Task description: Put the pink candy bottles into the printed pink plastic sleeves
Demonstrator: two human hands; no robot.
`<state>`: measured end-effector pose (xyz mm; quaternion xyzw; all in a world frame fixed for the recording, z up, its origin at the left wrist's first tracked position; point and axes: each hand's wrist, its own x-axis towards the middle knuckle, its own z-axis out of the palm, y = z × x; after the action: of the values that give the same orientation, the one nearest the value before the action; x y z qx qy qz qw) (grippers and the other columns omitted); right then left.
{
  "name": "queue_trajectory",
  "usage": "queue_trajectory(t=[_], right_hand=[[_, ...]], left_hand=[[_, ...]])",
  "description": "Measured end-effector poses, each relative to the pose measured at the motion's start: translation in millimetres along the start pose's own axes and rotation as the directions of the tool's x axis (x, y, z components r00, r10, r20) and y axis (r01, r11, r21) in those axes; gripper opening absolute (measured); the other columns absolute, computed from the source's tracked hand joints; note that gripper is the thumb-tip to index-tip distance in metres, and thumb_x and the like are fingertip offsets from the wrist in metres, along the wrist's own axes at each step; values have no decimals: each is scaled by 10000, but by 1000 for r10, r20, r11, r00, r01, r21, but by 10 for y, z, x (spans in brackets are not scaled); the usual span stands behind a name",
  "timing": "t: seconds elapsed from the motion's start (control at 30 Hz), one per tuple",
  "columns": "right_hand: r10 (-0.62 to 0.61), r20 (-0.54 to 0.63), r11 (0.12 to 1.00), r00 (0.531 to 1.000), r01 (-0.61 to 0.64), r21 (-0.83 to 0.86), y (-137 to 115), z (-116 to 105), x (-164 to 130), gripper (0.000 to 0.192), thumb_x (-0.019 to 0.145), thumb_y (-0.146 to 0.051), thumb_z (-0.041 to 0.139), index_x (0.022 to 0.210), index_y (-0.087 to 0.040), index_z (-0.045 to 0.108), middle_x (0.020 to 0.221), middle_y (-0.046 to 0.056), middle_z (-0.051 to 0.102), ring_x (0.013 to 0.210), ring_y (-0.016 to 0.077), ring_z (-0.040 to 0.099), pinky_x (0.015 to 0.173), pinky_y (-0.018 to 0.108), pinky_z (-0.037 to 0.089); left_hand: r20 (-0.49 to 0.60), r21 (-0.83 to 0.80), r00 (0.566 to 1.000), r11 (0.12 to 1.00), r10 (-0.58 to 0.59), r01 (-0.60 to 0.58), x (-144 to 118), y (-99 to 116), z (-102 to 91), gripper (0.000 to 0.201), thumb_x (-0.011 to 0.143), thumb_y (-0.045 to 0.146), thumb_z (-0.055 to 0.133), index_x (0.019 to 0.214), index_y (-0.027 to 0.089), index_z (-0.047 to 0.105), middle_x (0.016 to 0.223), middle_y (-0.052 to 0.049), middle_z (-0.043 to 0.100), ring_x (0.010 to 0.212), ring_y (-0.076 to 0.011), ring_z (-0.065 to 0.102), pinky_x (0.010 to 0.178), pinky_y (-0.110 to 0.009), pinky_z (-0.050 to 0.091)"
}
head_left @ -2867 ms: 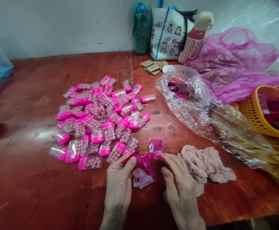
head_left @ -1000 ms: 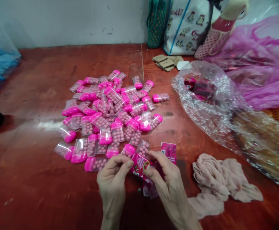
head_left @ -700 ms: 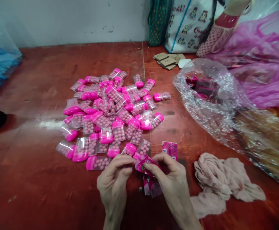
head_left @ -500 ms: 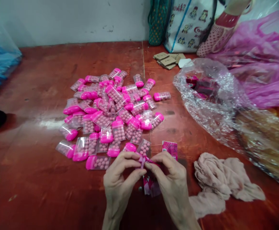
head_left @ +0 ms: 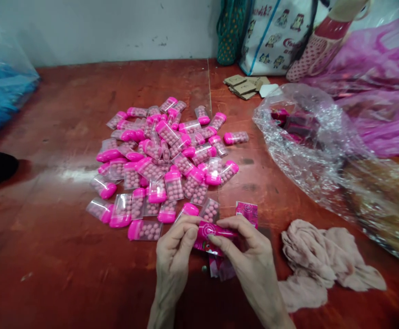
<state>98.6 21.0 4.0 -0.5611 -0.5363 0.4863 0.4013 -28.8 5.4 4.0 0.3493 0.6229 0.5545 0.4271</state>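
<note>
both hands are pinching one pink wrapper (head_left: 210, 234) just in front of the candy case pile (head_left: 167, 160): left hand (head_left: 175, 258) gripping its left end, right hand (head_left: 250, 260) its right. it looks light, thin and crinkly, so it is probably best held by the edges.

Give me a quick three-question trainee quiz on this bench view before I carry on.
1. True or false: both hands hold one pink packet.
2. Which lies right of the right hand: A) blue bag, B) beige cloth, C) cardboard tags?
3. Fill in: the pile of candy cases sits on the ____ table.

Key
1. True: the left hand and the right hand pinch its ends.
2. B: the cloth lies there; the blue bag is far left, the tags are far back.
3. Red: the table is red-brown.
</note>
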Motion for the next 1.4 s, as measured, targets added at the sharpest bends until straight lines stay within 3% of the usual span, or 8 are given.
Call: queue_trajectory(t=[0.2,0.4,0.6,0.8,0.97,1.07,1.23,1.4], right_hand=[[-40,51,997,998,36,72,-7,29,-1,41,750,-136,666,737,-174,662,715,7,605,665,147,584,598,246,453],[6,253,999,968,-15,34,-159,-79,135,202,837,-268,584,676,-170,654,626,-16,557,583,125,526,523,225,397],[-239,-183,842,954,109,-529,-149,66,637,266,886,-229,432,1095,-136,567,982,128,577,875,251,539,729,385,443],[-332,347,368,877,459,-808,-25,131,989,512,828,-5,351,1320,-132,416,1400,170,361,1196,320,380,946,500,358],[-304,484,259,820,560,-787,-31,-45,1076,371,855,-43,398,1183,-137,543,1420,168,339,1194,360,363,925,519,366],[-327,469,363,821,567,-739,-84,-133,908,289,862,-53,407,1104,-115,554,1292,186,469,1133,337,424,902,486,384],[-142,357,881,923,282,-379,-239,-245,304,157,943,-245,363,941,-199,512,801,35,623,698,166,574,652,266,460],[76,392,992,917,-32,-118,-284,-158,-3,258,951,-368,333,798,-220,478,594,-42,548,545,107,527,551,196,415]], left_hand=[[86,-34,996,999,24,-21,-18,-71,-20,90,724,161,645,694,202,718,870,-69,683,859,-225,599,791,-312,445],[-36,-364,994,927,-106,86,-16,-106,-17,99,712,176,656,623,184,697,681,-15,618,694,-156,562,669,-257,458],[-262,-333,964,942,-44,-47,86,-105,-107,25,664,167,705,645,178,717,716,-5,665,748,-139,579,720,-228,460],[-248,-428,958,904,-141,23,131,-108,-184,76,602,220,765,654,179,728,700,-9,693,715,-144,617,710,-253,493],[-318,-548,904,834,-285,71,151,-78,-235,186,492,212,826,643,174,724,648,5,696,613,-92,619,613,-180,510],[-374,-582,862,810,-342,69,163,-55,-244,234,441,196,843,638,165,722,608,12,689,575,-76,619,601,-159,515],[-452,-547,845,837,-286,-9,173,-62,-201,226,454,184,836,649,170,723,631,16,697,609,-84,629,638,-173,523],[-477,-506,834,863,-278,-1,142,-81,-106,223,485,188,821,686,162,727,661,13,698,616,-86,613,637,-195,518]])
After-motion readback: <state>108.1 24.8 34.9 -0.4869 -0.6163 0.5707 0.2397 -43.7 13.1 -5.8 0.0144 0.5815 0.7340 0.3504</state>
